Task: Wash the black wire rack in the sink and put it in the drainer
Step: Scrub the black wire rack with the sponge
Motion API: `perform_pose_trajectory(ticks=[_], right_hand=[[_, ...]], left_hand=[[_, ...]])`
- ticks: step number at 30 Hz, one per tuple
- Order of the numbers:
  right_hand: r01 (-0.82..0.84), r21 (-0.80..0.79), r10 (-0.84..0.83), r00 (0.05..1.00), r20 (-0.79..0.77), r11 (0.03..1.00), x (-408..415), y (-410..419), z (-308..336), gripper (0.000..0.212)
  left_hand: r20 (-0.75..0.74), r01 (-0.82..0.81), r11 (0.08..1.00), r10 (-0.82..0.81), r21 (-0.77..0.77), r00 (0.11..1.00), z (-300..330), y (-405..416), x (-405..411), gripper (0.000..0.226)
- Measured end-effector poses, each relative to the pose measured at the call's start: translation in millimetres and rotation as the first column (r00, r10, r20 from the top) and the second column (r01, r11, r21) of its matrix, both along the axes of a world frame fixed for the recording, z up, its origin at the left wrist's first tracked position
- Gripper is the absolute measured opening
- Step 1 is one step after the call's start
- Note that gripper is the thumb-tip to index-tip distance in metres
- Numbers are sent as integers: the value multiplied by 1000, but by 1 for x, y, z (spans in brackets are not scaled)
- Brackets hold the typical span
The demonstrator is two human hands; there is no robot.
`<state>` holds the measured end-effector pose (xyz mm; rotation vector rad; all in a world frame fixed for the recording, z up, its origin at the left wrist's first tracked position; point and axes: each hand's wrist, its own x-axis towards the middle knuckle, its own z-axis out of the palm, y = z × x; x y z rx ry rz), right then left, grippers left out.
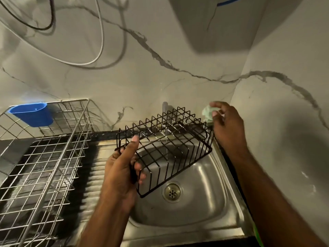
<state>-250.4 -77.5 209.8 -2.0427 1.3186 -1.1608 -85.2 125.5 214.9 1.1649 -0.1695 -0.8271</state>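
Step in hand: rinsing and scrubbing, judged from a thin stream of water (166,138) falling through the wires at centre frame.
Rack position: the black wire rack with upright triangular dividers (164,148) is held tilted above the stainless steel sink bowl (201,191), just right of centre, clear of the round drain strainer (172,192).
Left hand: the left hand (122,168) is clenched on the rack's near left corner, thumb over the top wire, fingers wrapped beneath.
Right hand: the right hand (227,125) pinches a crumpled pale green cloth or scrubber (208,114) beside the rack's far right corner; contact with the wires cannot be told.
Drainer: the silver wire dish drainer (44,166) stands on the bench at left of frame, a blue plastic cup (32,114) hung on its far rim.
Technique: work the cloth along each divider and into the wire crossings; turn the rack under the stream so that every face is rinsed.
Caution: keep a firm grip, since wet wire is probably slippery; let it drip over the bowl before it goes left.
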Motion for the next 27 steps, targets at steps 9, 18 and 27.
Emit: perform_pose_trajectory(ticks=[9, 18, 27], right_hand=[[-731, -102, 715, 681, -159, 674, 30, 91, 32, 33], [-816, -160, 687, 558, -466, 556, 28, 84, 27, 34], [-506, -195, 444, 848, -289, 840, -6, -4, 10, 38]], left_hand=[[-29, -36, 999, 36, -2, 999, 1, -7, -4, 26], [-45, -110, 994, 110, 20, 993, 5, -4, -2, 29], [-62, -161, 986, 163, 30, 985, 4, 5, 5, 36]])
